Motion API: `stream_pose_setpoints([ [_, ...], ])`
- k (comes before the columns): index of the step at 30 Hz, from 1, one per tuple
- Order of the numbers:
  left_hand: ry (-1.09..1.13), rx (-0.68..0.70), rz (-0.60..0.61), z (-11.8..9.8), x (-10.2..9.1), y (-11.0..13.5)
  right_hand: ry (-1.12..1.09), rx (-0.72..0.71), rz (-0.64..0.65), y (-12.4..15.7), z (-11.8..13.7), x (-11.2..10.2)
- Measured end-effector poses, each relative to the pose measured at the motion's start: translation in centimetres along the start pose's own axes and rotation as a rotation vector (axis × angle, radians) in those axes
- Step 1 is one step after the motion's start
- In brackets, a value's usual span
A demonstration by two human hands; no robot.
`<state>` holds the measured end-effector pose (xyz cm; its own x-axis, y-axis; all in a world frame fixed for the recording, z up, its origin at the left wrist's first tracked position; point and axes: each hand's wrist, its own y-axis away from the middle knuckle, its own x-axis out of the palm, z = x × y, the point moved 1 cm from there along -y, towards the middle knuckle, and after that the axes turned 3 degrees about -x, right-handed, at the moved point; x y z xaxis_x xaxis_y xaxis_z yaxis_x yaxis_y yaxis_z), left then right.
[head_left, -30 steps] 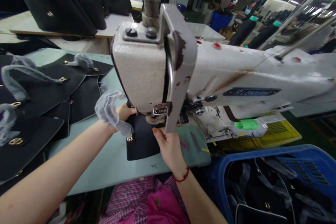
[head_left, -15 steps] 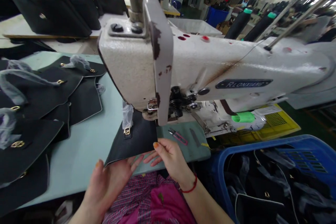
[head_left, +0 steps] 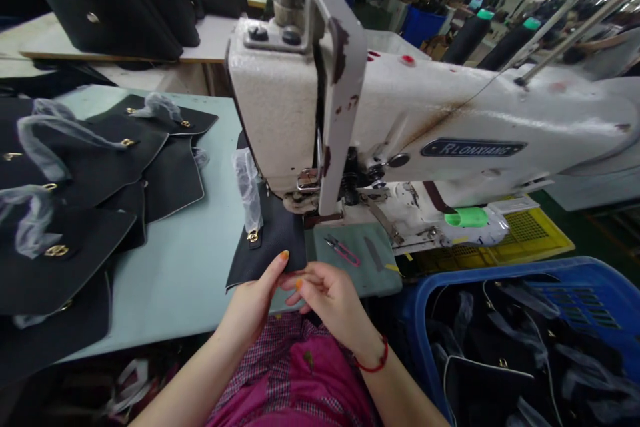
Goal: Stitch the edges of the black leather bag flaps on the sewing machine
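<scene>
A black leather panel [head_left: 280, 227] lies under the sewing machine head [head_left: 275, 113], its near end toward me. It carries a gold metal fitting [head_left: 253, 236] and a handle wrapped in clear plastic [head_left: 247, 190]. My left hand [head_left: 255, 297] grips the panel's near edge, thumb on top and fingers beneath. Beside it, my right hand [head_left: 333, 297] is closed at the near right corner, thumb and fingers drawn together; what lies between them is hidden. Pink-handled thread snips [head_left: 343, 250] and a grey blade-shaped piece [head_left: 373, 252] rest on the table right of the panel.
Several black panels [head_left: 170, 180] with plastic-wrapped handles overlap on the pale green table [head_left: 215, 167] at left. A blue basket [head_left: 425, 307] of black pieces stands at right, near a yellow crate [head_left: 535, 227]. Black bags [head_left: 110, 20] stand on a table behind.
My left hand has moved right and inward, from under the panel's left corner to a grip near my right hand. My right fingers have drawn together. The view has shifted slightly.
</scene>
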<state>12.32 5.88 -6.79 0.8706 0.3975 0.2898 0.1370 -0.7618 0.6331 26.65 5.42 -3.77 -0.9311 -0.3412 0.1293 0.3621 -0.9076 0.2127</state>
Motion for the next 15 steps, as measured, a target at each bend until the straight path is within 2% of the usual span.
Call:
stream_pose_setpoints([
  [4,-0.146,-0.143,-0.095,0.0,-0.3,0.0,0.005,0.034,-0.036,-0.5,0.1,0.0],
  [6,-0.165,-0.141,-0.135,0.0,-0.4,0.0,-0.004,0.043,-0.044,-1.0,-0.1,0.1],
  [13,-0.181,-0.104,-0.068,0.0,-0.7,-0.3,-0.013,0.004,-0.105,-1.9,-1.0,0.3],
  [15,-0.199,-0.048,-0.020,0.0,-0.9,-0.3,-0.018,-0.015,-0.108,-1.9,-0.9,0.2],
])
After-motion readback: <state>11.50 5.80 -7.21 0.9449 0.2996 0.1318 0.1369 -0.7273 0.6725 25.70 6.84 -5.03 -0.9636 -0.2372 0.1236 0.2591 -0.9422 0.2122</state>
